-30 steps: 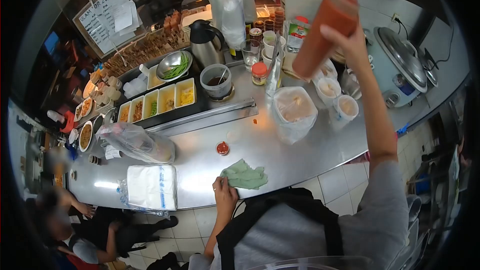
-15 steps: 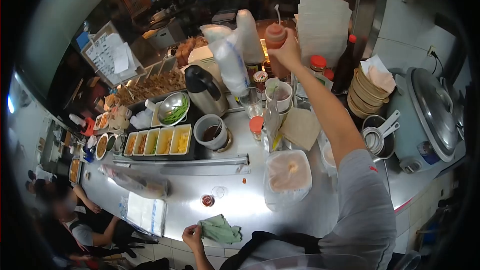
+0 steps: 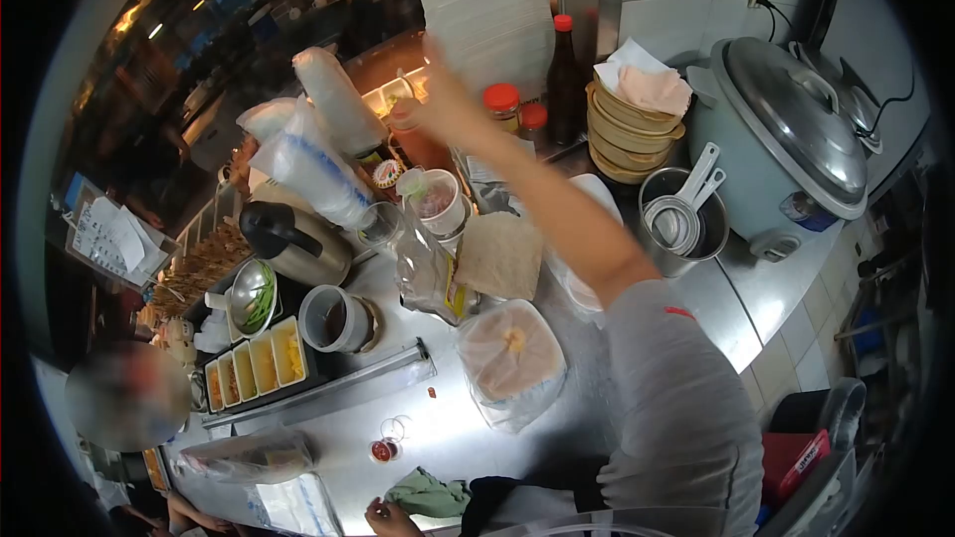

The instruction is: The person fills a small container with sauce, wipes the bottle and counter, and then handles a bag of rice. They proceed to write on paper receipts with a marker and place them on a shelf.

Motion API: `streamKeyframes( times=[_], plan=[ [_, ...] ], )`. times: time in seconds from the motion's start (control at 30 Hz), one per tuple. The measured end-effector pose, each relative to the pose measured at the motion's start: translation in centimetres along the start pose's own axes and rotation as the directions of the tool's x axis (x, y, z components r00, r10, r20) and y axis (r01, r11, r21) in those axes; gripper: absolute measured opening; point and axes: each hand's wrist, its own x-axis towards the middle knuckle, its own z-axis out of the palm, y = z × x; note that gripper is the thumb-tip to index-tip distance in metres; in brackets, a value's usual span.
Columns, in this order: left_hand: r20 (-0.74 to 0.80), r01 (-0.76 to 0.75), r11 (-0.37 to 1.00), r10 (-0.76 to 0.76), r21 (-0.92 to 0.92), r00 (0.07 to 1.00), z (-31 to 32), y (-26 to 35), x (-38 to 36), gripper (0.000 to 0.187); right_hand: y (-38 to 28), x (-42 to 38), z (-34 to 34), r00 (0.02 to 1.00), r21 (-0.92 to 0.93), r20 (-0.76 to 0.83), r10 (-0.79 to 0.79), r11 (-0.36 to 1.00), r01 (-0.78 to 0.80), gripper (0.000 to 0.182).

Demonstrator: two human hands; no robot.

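Observation:
My right hand (image 3: 438,89), smeared by motion, is at the back of the counter. Right below it stands a squeeze bottle of orange-red sauce (image 3: 420,142); whether the fingers still touch it cannot be made out. My left hand (image 3: 390,518) is low at the counter's front edge with curled fingers, beside a crumpled green cloth (image 3: 428,493). What those fingers hold, if anything, is hidden. A small cup of red sauce (image 3: 382,451) sits just beyond, with a clear round lid (image 3: 397,428) close by.
A bag-lined tub (image 3: 510,353) stands mid-counter, with a grey container (image 3: 336,319) and a thermal jug (image 3: 296,241) to its left. Stacked brown bowls (image 3: 629,134), a pot with ladles (image 3: 684,224) and a large cooker (image 3: 786,139) fill the right. A person (image 3: 129,398) is at far left.
The view has turned right. The squeeze bottle, raised in my right hand before, is now lower among the jars, with that hand above it. My left hand stays by the cloth.

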Motion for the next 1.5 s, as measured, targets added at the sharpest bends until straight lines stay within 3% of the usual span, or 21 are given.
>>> streamKeyframes(
  times=[0.07,0.13,0.2,0.3,0.4,0.47,0.5,0.57,0.6,0.63,0.67,0.73,0.83,0.93,0.97,1.0,1.07,1.13,1.3,1.37,1.5],
  plan=[
    [0.002,-0.065,0.996,0.065,0.054,0.998,-0.1,0.2,0.0,0.024,-2.2,-0.2,-10.4,0.986,0.004,-0.019,0.164,0.986,-0.164,0.055],
    [0.021,-0.141,0.984,0.14,0.108,0.99,0.1,0.5,0.0,0.024,4.7,1.7,-15.8,0.972,-0.332,-0.233,0.016,0.938,-0.095,0.027],
    [0.144,-0.176,0.973,0.155,0.151,0.977,-0.5,2.2,-0.1,0.021,10.1,1.7,-19.5,0.997,-0.629,-0.073,0.038,0.773,-0.076,0.035],
    [0.065,-0.319,0.945,0.315,0.069,0.947,1.7,-1.6,-1.2,0.025,10.4,-0.5,-20.3,0.951,-0.664,0.038,0.308,0.719,-0.206,0.046],
    [0.293,-0.139,0.983,0.099,0.118,0.951,-1.0,3.5,-1.6,0.03,17.0,1.3,-18.8,0.936,-0.701,-0.046,0.349,0.657,-0.279,0.04],
    [0.454,-0.024,0.974,-0.082,0.224,0.887,-2.1,5.4,-1.6,0.036,19.2,1.3,-19.4,0.995,-0.599,-0.085,-0.059,0.801,-0.004,0.037],
    [0.353,-0.161,0.959,0.071,0.233,0.933,-0.7,3.5,-2.7,0.04,21.8,1.5,-20.2,0.948,-0.571,-0.07,-0.309,0.792,0.216,0.04],
    [0.386,-0.19,0.935,0.063,0.3,0.921,-1.2,3.8,-3.0,0.048,21.4,4.2,-22.8,0.944,-0.212,-0.328,0.032,0.971,-0.107,0.037],
    [0.371,-0.176,0.941,0.06,0.288,0.927,-1.6,4.1,-2.9,0.049,19.4,5.1,-24.3,0.904,-0.23,-0.423,0.064,0.957,-0.175,0.036],
    [0.379,-0.133,0.96,0.03,0.248,0.925,-2.5,4.7,-2.4,0.051,18.5,5.6,-25.8,0.891,-0.254,-0.437,-0.12,0.967,0.006,0.034],
    [0.408,-0.084,0.967,-0.023,0.242,0.913,-2.6,4.2,-2.1,0.053,10.3,3.4,-25.5,0.875,-0.498,-0.47,-0.116,0.854,-0.154,0.03],
    [0.483,0.096,0.982,-0.164,0.163,0.86,-4.2,5.3,-1.0,0.057,2.3,-1.0,-24.6,0.931,-0.352,-0.328,-0.162,0.935,0.038,0.029],
    [0.26,-0.173,0.965,0.222,-0.198,0.94,-5.3,7.5,-0.5,0.072,-7.2,-12.7,-18.7,0.986,0.124,0.004,-0.166,0.979,0.164,0.024],
    [0.229,-0.293,0.699,0.551,-0.652,0.803,-8.0,12.5,0.3,0.09,-13.8,-25.7,-11.6,0.696,0.426,0.707,-0.123,0.86,-0.281,0.007],
    [0.229,-0.302,0.689,0.565,-0.659,0.792,-8.0,13.5,0.0,0.09,-14.6,-29.2,-9.2,0.689,0.475,0.686,-0.233,0.861,-0.182,0.005],
    [0.262,-0.177,0.581,0.591,-0.795,0.763,-8.0,14.4,-0.5,0.086,-15.5,-31.8,-7.8,0.569,0.375,0.817,-0.092,0.834,-0.404,0.006],
    [0.284,-0.033,0.443,0.628,-0.896,0.724,-7.3,14.7,-0.7,0.083,-14.3,-35.8,-4.2,0.546,0.404,0.837,-0.015,0.69,-0.601,0.008],
    [0.526,0.421,0.326,0.635,-0.846,0.566,-4.9,13.5,-0.6,0.067,-13.0,-37.6,-2.6,0.538,0.365,0.842,0.049,0.683,-0.633,0.008],
    [0.651,0.548,0.368,0.55,-0.751,0.523,-1.5,11.7,-0.3,0.039,-10.9,-40.3,-1.2,0.499,0.313,0.845,0.193,0.577,-0.754,0.014],
    [0.716,0.535,0.475,0.462,-0.698,0.524,-0.6,11.1,-0.3,0.035,-11.9,-40.6,-1.5,0.384,0.293,0.89,0.246,0.337,-0.895,0.019],
    [0.632,0.508,0.381,0.383,-0.772,0.674,0.7,10.5,-0.3,0.032,-12.2,-42.6,-2.7,0.494,0.339,0.824,0.275,0.458,-0.822,0.028]
  ],
)
